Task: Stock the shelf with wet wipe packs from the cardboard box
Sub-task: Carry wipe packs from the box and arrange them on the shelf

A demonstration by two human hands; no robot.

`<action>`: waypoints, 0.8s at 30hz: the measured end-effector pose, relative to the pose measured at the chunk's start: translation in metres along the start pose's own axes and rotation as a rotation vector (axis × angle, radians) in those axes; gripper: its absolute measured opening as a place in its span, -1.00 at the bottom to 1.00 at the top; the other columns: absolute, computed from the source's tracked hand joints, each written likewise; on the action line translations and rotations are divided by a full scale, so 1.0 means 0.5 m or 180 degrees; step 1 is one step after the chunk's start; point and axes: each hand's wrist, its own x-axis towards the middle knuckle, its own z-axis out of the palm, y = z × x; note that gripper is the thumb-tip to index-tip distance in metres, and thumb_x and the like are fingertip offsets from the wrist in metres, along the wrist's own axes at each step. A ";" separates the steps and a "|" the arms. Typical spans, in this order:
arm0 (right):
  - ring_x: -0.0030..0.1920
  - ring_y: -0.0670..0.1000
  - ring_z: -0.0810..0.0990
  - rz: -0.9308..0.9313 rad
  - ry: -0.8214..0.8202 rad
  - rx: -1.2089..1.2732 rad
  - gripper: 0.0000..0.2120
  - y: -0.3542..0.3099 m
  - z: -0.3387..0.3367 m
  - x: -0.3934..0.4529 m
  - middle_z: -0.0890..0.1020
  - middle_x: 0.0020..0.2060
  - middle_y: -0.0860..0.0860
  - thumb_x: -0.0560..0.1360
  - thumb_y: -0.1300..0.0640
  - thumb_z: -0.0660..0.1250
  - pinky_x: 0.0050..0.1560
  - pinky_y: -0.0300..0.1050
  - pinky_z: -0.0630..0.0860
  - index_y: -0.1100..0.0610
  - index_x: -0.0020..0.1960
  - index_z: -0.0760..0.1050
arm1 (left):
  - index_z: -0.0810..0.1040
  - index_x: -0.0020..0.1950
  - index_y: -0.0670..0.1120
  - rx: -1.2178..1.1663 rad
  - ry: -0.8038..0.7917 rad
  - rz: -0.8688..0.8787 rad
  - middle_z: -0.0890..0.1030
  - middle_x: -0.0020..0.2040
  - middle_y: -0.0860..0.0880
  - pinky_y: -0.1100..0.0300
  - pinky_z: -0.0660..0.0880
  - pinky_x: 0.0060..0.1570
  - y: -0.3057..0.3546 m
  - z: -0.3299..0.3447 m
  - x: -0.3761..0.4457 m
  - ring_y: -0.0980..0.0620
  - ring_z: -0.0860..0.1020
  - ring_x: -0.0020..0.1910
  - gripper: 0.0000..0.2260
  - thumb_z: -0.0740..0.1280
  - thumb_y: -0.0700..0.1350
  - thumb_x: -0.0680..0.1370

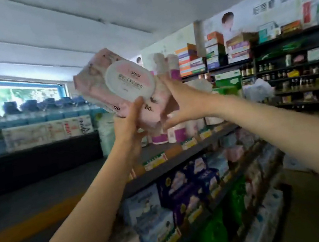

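A pink wet wipe pack (106,83) with a white oval lid is held up high, tilted, above the top shelf (181,155). My left hand (128,124) grips its lower edge from below. My right hand (182,100) holds its right side, thumb underneath and fingers up along the edge. There may be a second pack behind the first; blur hides the edges. White and purple packs (174,134) stand on the top shelf just behind my hands. The cardboard box is out of view.
Lower shelves (209,197) hold blue, purple and green packs with price tags along the edges. A dark counter (34,160) with stacked water bottles runs on the left. Shelves with boxes and bottles (289,69) fill the back right. An aisle floor opens on the right.
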 end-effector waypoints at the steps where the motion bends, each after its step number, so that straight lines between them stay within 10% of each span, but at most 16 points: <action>1: 0.40 0.18 0.23 -0.0035 0.0176 0.0140 0.20 -0.009 0.029 0.020 0.21 0.42 0.15 0.16 -0.19 0.55 0.38 0.16 0.26 0.08 0.51 -0.15 | 0.45 0.26 -0.04 0.0077 0.0067 0.0074 0.64 0.05 -0.03 0.22 0.53 -0.37 0.010 -0.018 0.008 0.02 0.62 -0.08 -0.64 0.36 -0.07 0.48; 6: 0.26 0.15 0.30 -0.0175 0.1152 0.0481 0.07 -0.057 0.133 0.114 0.28 0.28 0.12 0.18 -0.20 0.50 0.23 0.07 0.37 0.12 0.47 -0.02 | 0.52 0.15 -0.09 0.0597 0.0044 0.0355 0.66 -0.10 -0.05 0.16 0.58 -0.27 0.013 -0.080 0.053 0.06 0.65 -0.20 -0.70 0.41 -0.13 0.43; 12: 0.24 0.14 0.30 -0.0966 0.1585 0.0115 -0.04 0.001 0.165 0.210 0.32 0.30 0.11 0.24 -0.19 0.48 0.17 0.02 0.31 0.13 0.46 0.12 | 0.46 0.23 -0.01 0.0699 0.0228 0.0282 0.59 0.19 -0.08 -0.12 0.49 0.16 0.070 -0.173 0.122 -0.12 0.55 0.17 -0.54 0.41 0.01 0.36; 24: 0.14 0.17 0.44 -0.1368 0.2000 0.0847 -0.02 -0.024 0.278 0.336 0.43 0.20 0.12 0.13 -0.23 0.50 0.10 0.06 0.41 0.17 0.38 0.22 | 0.35 0.36 -0.16 0.1148 0.0513 0.0803 0.61 0.16 -0.13 0.29 0.56 -0.11 0.050 -0.190 0.171 0.03 0.62 0.07 -0.46 0.40 -0.14 0.40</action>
